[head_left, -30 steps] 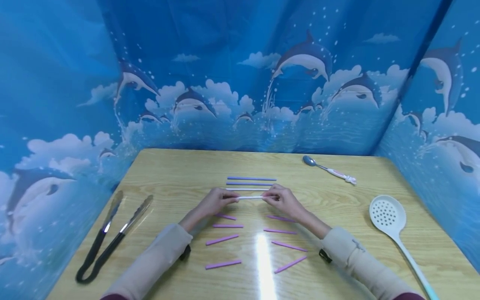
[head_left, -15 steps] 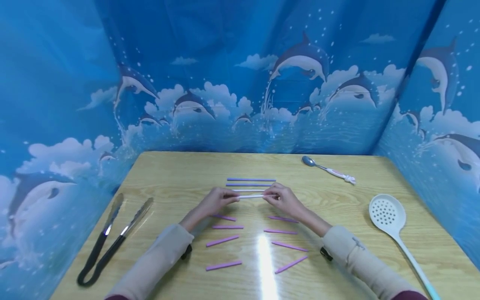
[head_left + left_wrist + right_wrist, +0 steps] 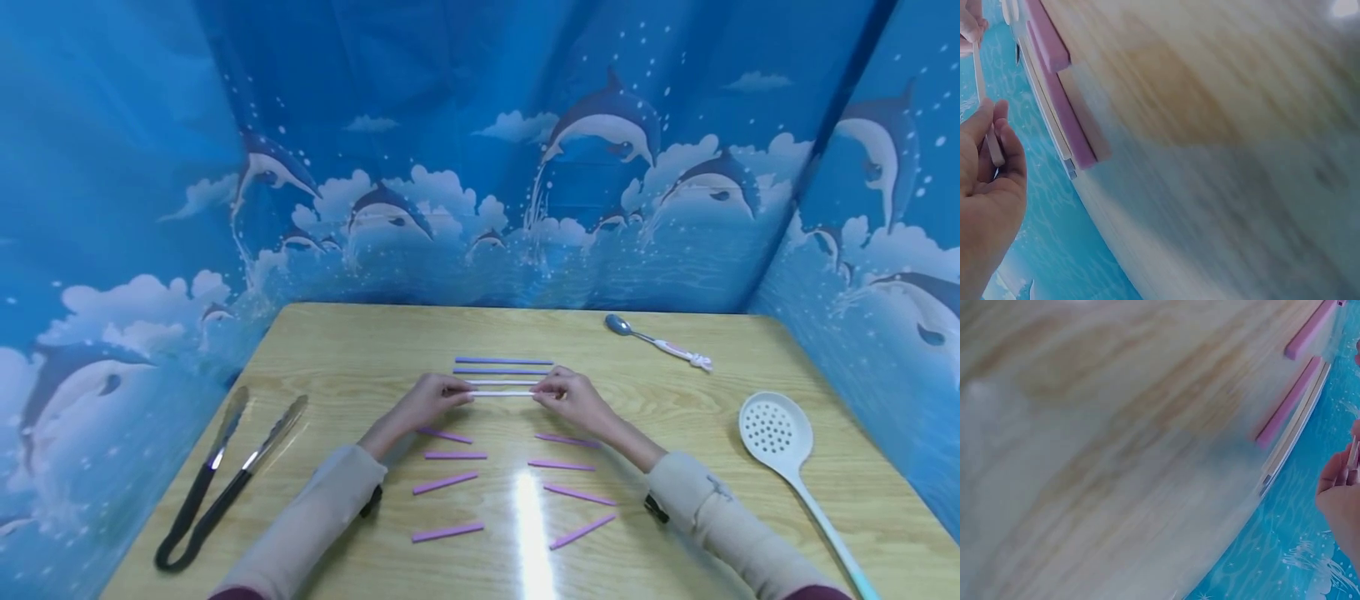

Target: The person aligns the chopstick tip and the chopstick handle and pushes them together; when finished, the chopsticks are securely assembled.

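A thin white stick point(image 3: 502, 394) spans the gap between my two hands, held level. My left hand point(image 3: 429, 402) pinches its left end between thumb and fingers; the left wrist view shows the end of this stick point(image 3: 994, 147) lying across the curled fingers. At the other end, my right hand point(image 3: 576, 403) grips it the same way. Just beyond lies another white stick point(image 3: 501, 382), parallel to the held one. Two blue-violet sticks point(image 3: 502, 371) lie behind that, also parallel. Nearer to me, several short purple sticks lie in a left group point(image 3: 456, 456) and a right group point(image 3: 562, 465).
Black-handled metal tongs point(image 3: 217, 483) lie spread on the left of the wooden table point(image 3: 352, 333). On the right are a white slotted ladle point(image 3: 780, 442) and, farther back, a small spoon point(image 3: 652, 337). A blue dolphin-print curtain point(image 3: 450, 208) surrounds the far sides.
My right hand has slid slightly to the right along the white stick, so more of it shows between my hands. The left hand has shifted slightly left. The sticks on the table stay put.
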Motion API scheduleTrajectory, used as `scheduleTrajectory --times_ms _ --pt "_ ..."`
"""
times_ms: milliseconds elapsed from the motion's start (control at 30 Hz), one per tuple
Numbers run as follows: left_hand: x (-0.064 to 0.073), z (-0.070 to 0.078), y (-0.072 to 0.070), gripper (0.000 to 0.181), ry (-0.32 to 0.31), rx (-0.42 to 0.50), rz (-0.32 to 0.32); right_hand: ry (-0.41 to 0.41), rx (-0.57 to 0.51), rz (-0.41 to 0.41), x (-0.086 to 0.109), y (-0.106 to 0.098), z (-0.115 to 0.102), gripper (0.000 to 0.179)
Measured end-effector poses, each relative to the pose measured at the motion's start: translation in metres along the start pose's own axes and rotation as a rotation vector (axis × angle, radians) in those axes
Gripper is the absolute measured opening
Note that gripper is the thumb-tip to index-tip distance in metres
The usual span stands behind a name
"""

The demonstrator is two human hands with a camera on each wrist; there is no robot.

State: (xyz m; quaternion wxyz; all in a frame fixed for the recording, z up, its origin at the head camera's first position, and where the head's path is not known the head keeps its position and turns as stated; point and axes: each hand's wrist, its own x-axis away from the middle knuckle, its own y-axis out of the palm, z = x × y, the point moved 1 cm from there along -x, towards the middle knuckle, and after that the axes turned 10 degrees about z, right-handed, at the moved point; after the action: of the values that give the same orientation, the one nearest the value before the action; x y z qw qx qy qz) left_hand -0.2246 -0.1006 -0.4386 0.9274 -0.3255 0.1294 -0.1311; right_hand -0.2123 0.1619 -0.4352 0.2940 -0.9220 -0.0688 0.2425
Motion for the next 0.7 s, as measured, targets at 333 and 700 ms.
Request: scheduleTrajectory --times_ms 333,700 --pt "-0.006 -0.016 -0.007 0.02 -0.03 -0.056 0.064 0.031 0.081 -0.032 -0.006 -0.001 0.012 0.009" --pt "-0.013 -0.025 -0.005 0.02 0.012 -0.075 -0.005 0.07 0.129 -0.094 -0.012 0.004 0.022 0.011"
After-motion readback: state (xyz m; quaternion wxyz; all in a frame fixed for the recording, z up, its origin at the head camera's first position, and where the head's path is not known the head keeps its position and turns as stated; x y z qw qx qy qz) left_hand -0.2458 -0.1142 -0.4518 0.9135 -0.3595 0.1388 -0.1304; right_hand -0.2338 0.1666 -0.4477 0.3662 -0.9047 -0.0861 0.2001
